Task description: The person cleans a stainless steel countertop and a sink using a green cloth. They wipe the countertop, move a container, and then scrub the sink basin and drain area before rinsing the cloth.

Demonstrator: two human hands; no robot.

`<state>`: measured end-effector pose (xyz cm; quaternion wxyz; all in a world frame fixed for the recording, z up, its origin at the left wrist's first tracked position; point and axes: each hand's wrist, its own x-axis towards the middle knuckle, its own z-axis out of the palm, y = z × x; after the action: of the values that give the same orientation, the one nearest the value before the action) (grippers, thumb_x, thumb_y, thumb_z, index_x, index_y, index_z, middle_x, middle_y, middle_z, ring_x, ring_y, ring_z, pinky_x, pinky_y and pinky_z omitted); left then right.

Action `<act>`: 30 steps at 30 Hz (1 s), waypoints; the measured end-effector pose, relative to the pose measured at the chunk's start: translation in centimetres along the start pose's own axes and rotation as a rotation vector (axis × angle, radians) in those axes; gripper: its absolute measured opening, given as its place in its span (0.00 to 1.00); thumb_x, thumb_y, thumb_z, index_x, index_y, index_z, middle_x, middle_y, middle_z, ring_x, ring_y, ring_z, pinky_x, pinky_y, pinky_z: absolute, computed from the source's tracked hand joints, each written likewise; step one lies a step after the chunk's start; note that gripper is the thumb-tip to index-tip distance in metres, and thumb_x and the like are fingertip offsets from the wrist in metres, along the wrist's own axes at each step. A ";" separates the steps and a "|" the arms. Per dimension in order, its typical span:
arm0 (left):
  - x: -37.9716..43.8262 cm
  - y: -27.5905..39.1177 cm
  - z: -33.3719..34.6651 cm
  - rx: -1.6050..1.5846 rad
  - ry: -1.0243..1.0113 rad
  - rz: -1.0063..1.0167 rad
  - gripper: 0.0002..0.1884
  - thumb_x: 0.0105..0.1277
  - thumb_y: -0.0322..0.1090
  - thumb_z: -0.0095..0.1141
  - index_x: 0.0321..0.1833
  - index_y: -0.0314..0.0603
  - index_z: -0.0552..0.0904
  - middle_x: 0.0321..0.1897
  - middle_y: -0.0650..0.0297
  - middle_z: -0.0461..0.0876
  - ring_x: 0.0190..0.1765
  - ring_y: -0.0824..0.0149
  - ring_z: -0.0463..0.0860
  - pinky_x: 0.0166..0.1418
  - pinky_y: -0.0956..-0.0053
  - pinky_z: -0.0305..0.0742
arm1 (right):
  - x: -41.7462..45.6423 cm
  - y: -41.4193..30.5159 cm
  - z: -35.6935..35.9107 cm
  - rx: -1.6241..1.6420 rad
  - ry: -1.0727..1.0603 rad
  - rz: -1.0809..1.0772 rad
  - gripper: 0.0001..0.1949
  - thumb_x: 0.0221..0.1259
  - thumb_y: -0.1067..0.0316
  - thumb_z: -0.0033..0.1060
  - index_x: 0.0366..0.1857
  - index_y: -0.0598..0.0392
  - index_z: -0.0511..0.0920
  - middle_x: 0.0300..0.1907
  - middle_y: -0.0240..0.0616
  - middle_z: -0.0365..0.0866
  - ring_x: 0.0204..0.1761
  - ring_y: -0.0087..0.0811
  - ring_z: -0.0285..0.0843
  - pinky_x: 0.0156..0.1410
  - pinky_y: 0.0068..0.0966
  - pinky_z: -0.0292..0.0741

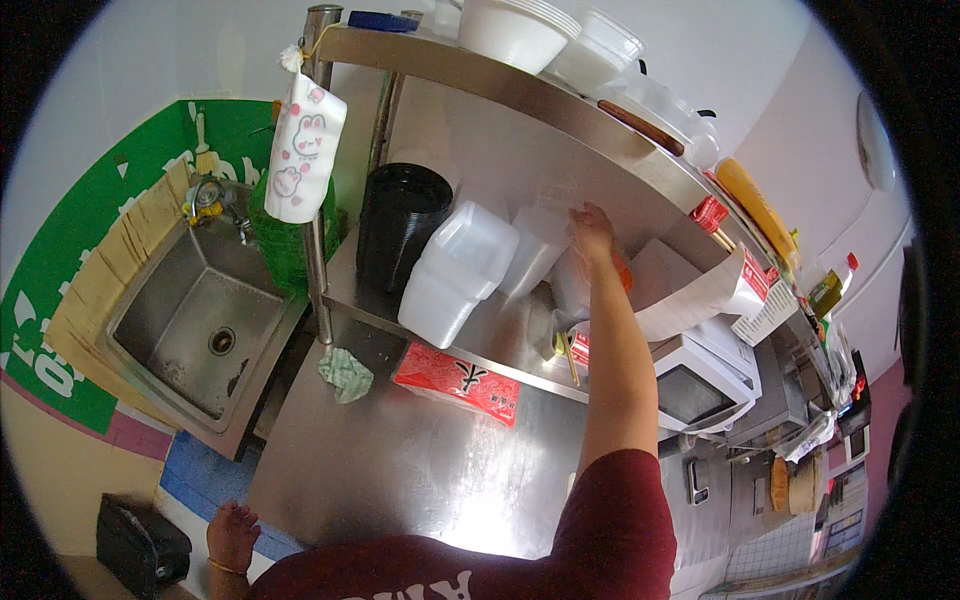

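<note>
My right hand (592, 231) reaches to the back of the steel shelf, at a stack of clear plastic containers (536, 240); whether its fingers grip anything is unclear. Left of that stack lie white plastic containers (461, 270), nested and tilted, and beside them stand tall stacked black bowls (405, 225). A cup with chopsticks (561, 346) is near my forearm. Low at the left, my left hand (234, 531) hangs beside the worktop with its fingers slightly bent and nothing in it. A red tissue packet (457, 381) and a crumpled green cloth (345, 375) lie on the steel worktop (420, 465).
A steel sink (187, 315) is at the left, beside a shelf post (319, 285) with a hanging tissue pack (306, 150). The upper shelf edge (480, 71) passes above my right hand. A white microwave (697, 386) stands right of my arm.
</note>
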<state>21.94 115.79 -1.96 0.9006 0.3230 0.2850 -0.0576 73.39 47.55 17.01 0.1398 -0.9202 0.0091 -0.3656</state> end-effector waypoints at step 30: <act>-4.4 1.3 -2.2 -0.050 0.011 0.058 0.06 0.66 0.40 0.52 0.36 0.50 0.80 0.31 0.66 0.82 0.36 0.66 0.80 0.39 0.70 0.73 | -18.5 -29.6 -7.3 -0.505 -0.088 -0.752 0.45 0.32 0.57 0.75 0.65 0.28 0.62 0.70 0.36 0.52 0.71 0.44 0.48 0.67 0.64 0.48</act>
<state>17.64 117.78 -0.24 0.9082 0.3087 0.2819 -0.0227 52.38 76.37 17.43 -0.2314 -0.8794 -0.2426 -0.3380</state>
